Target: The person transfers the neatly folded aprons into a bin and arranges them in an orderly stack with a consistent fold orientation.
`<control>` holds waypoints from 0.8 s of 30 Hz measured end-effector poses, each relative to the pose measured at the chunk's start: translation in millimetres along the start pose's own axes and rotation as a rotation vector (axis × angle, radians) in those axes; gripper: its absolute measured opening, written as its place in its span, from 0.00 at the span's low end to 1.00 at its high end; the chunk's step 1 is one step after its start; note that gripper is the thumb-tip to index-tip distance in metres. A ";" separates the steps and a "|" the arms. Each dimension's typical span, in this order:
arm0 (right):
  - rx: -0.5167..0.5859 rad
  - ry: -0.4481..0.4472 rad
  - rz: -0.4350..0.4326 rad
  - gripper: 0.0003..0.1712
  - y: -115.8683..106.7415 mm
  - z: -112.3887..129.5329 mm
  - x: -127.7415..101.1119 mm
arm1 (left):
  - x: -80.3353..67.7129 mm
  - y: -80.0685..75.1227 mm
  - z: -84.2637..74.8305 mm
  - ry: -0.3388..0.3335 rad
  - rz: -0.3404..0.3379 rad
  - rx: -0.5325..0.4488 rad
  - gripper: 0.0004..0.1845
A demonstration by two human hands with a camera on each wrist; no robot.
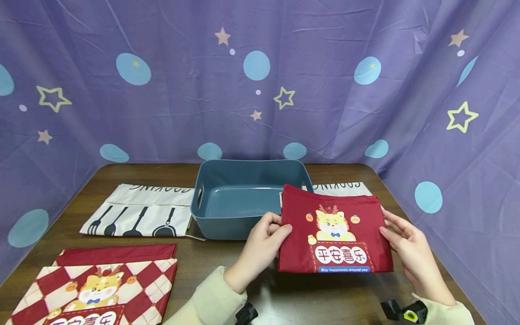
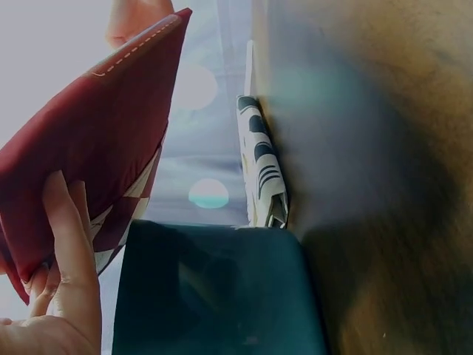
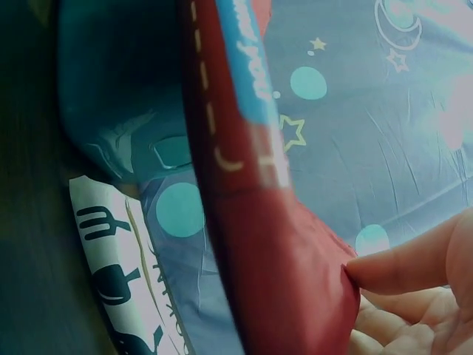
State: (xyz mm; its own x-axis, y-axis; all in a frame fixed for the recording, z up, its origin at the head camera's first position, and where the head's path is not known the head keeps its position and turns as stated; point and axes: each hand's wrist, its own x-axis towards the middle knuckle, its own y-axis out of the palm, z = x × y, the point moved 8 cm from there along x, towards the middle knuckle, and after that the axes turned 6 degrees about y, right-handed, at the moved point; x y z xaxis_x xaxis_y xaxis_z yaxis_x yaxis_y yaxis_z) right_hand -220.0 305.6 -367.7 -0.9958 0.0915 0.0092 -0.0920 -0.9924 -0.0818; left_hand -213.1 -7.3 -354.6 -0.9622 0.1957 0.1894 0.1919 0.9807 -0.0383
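Head view: the left hand (image 1: 260, 248) pinches the left edge of the red folded cloth (image 1: 335, 232) and the right hand (image 1: 408, 246) grips its right edge, holding it between them, raised over the surface (image 1: 227, 275) just in front of the blue bin (image 1: 243, 198). Left wrist view: the left hand's fingers (image 2: 63, 237) curl round the lower corner of the cloth (image 2: 96, 140), above the bin (image 2: 214, 288). Right wrist view: the right thumb tip (image 3: 399, 266) presses the cloth's (image 3: 281, 274) edge, with the bin (image 3: 118, 89) behind it.

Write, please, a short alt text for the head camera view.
Two hands, the left hand and the right hand, hold a folded red cloth with a cartoon animal print by its side edges, above a brown table. Behind it stands a blue plastic bin.
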 end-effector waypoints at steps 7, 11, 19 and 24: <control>0.055 -0.061 0.050 0.27 9.9 9.0 -1.8 | 1.4 -10.4 -1.6 -0.002 -0.046 -0.013 0.10; 0.067 -0.120 0.106 0.30 16.7 14.2 -2.8 | 2.5 -16.5 -2.3 -0.010 -0.074 -0.034 0.10; 0.180 -0.166 0.186 0.32 31.8 20.3 -4.1 | 2.8 -27.8 -0.9 -0.034 -0.117 -0.079 0.11; 0.243 -0.149 0.170 0.30 39.7 22.3 -2.5 | 2.9 -35.2 -1.1 -0.046 -0.146 -0.085 0.10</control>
State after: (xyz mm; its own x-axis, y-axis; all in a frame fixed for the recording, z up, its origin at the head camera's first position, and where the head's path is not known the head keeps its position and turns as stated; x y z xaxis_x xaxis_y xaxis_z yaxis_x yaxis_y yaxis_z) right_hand -221.1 264.1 -348.7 -0.9839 -0.0722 0.1633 0.0963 -0.9847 0.1450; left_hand -222.4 -41.2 -351.7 -0.9885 0.0531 0.1413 0.0635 0.9955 0.0698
